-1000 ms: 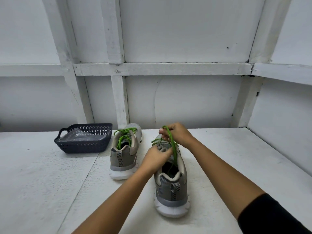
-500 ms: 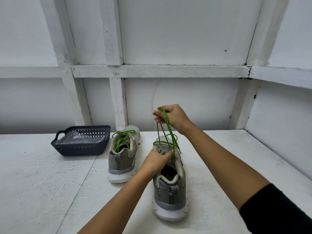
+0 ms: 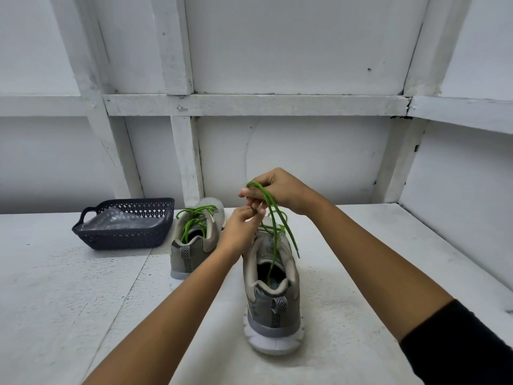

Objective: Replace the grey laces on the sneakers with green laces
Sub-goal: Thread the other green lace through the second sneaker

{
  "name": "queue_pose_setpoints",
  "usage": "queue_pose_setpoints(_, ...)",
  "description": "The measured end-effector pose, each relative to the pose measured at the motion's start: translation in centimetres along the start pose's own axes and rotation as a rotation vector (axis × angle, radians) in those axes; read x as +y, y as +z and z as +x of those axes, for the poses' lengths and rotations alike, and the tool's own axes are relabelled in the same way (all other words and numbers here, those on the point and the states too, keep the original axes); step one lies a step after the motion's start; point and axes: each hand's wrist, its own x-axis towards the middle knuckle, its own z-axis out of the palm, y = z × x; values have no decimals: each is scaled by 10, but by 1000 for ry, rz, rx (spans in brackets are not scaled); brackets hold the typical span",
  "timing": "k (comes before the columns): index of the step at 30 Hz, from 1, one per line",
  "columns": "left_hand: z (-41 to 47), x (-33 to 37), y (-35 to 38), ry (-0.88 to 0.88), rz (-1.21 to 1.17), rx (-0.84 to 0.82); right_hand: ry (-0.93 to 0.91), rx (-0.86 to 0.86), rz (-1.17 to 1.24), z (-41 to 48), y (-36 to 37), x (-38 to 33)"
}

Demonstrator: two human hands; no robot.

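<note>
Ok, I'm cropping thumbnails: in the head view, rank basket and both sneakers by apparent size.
Largest: near sneaker, partly from nearness to the camera.
Then basket and far sneaker: about alike, so unranked.

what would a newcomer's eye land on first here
The bright green lace stands out, held up by the right hand above the near sneaker at centre, with the left hand pinching it just below. Behind to the left, the second sneaker already carries green laces, next to a dark basket.
</note>
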Motion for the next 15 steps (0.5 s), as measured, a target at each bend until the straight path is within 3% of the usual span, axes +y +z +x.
queue_pose_setpoints(4, -7, -13, 3, -67, -164, 7, 39, -155, 61, -6, -16, 7)
queue_pose_setpoints(7, -17, -21, 5, -43, -247, 13, 175, -102, -13, -4, -31, 30)
queue_pose_setpoints(10, -26, -28, 6, -10, -249, 10, 279, -1, -256, 7, -25, 60)
queue_pose_setpoints(15, -29, -39, 8, -39, -257, 3, 293, -176, -822, 32, 5, 77)
